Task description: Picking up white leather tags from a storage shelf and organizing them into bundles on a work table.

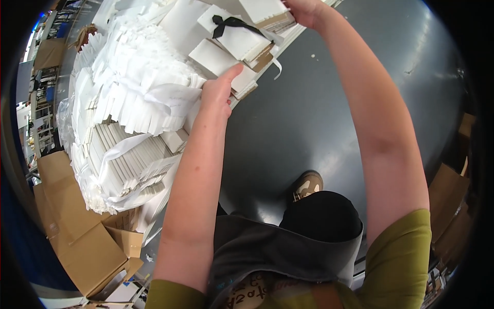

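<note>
At the table edge my left hand [218, 95] is closed on a stack of white cardboard pieces [218, 55], its thumb lying along the top and the other fingers curled and partly hidden. My right hand [307, 11], partly cut off by the upper rim, grips the end of another stack of white cardboard pieces [265, 9] with brown edges. Between the hands lies a further white stack [244, 42] with a black fabric strip [231, 24] across it. A thin white strip [278, 68] hangs off the edge nearby.
A large heap of white folded strips [134, 77] covers the table at left. Below it stand rows of white card pieces [123, 157]. Open brown cartons [82, 242] sit at lower left, more cartons [447, 201] at far right. Grey floor [278, 123] lies between my arms.
</note>
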